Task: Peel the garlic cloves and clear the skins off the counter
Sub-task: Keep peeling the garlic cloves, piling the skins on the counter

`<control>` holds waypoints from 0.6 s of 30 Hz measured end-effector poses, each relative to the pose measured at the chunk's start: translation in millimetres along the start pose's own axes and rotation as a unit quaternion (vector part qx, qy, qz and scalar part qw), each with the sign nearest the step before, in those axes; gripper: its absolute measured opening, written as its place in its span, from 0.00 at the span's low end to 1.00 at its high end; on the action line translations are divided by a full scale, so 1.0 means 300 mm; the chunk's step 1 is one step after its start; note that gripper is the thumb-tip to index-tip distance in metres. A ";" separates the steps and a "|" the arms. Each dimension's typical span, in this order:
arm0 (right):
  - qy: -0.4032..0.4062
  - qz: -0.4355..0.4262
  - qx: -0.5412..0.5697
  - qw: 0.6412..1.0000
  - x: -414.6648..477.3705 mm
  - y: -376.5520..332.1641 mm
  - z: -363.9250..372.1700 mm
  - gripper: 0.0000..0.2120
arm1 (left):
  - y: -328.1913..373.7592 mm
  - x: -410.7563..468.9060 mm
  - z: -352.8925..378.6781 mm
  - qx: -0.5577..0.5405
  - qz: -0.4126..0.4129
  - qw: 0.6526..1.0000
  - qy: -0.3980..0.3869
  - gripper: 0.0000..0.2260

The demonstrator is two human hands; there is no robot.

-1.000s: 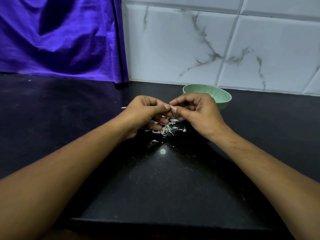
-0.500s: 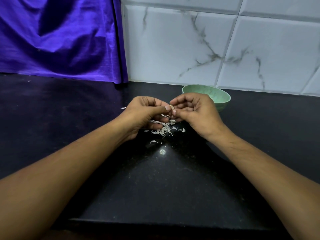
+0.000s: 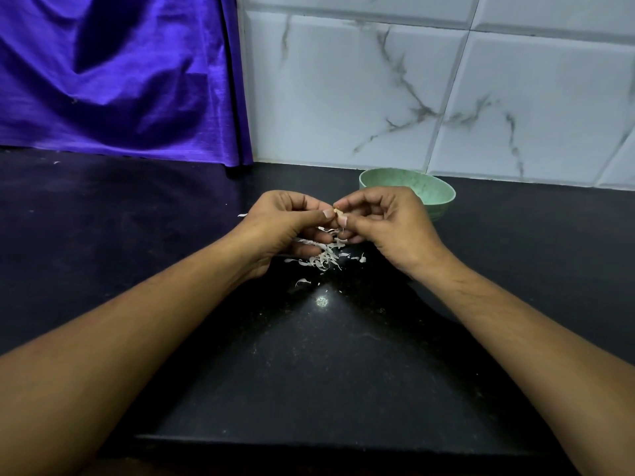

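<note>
A glossy purple cloth (image 3: 113, 80) hangs in soft folds at the far left, its hem reaching the black counter (image 3: 309, 372), a polished, finely speckled slab with a bright spot of reflected light. A lone curl of skin (image 3: 242, 215) lies just left of the left hand (image 3: 285, 225), whose fingers are curled, with thumb and forefinger pinching one end of a small pale garlic clove (image 3: 337, 211). The clove is held above the counter between both hands. Beneath it lies a loose heap of thin, papery white skins (image 3: 323, 257), curled and shredded, partly under the left fingers. The right hand (image 3: 391, 228) pinches the clove's other end with thumb and fingertips, the rest of its fingers bent inward. Behind this hand stands a round, matte, mottled green bowl (image 3: 429, 190); what it holds cannot be seen. Smooth white tiles (image 3: 378, 97) with grey veins back the counter.

Compared with half a second ago, little differs: both hands keep their pinch at the same spot, and heap and bowl lie as before.
</note>
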State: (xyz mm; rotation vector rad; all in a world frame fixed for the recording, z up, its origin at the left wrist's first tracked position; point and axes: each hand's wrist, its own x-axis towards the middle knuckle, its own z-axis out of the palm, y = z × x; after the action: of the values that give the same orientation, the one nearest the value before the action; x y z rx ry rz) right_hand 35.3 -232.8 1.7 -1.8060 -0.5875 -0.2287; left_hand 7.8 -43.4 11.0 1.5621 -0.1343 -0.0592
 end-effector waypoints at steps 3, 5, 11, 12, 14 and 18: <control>0.002 -0.015 -0.011 1.000 0.002 0.004 0.000 0.07 | 0.003 -0.002 0.000 0.011 0.003 1.000 -0.002 0.07; 0.000 -0.021 -0.012 1.000 0.002 0.008 -0.001 0.07 | 0.005 -0.005 0.002 0.024 0.005 1.000 -0.007 0.06; -0.005 -0.033 -0.015 0.999 0.000 0.008 -0.009 0.08 | 0.011 -0.014 0.008 0.025 -0.002 1.000 -0.002 0.05; -0.005 -0.032 -0.014 0.999 0.001 0.008 -0.009 0.08 | 0.011 -0.015 0.009 0.024 -0.003 1.000 0.000 0.04; -0.004 -0.029 -0.019 0.999 0.002 0.008 -0.010 0.09 | 0.013 -0.016 0.010 0.020 -0.003 1.000 0.001 0.03; -0.004 -0.026 -0.026 0.999 0.003 0.004 -0.006 0.10 | 0.016 -0.019 0.011 0.016 0.000 1.000 0.002 0.04</control>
State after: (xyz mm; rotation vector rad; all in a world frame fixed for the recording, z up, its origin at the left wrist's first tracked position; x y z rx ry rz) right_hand 36.9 -234.4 1.5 -1.8438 -0.6399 -0.2734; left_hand 1.6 -45.9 15.6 1.5950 -0.1320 -0.0537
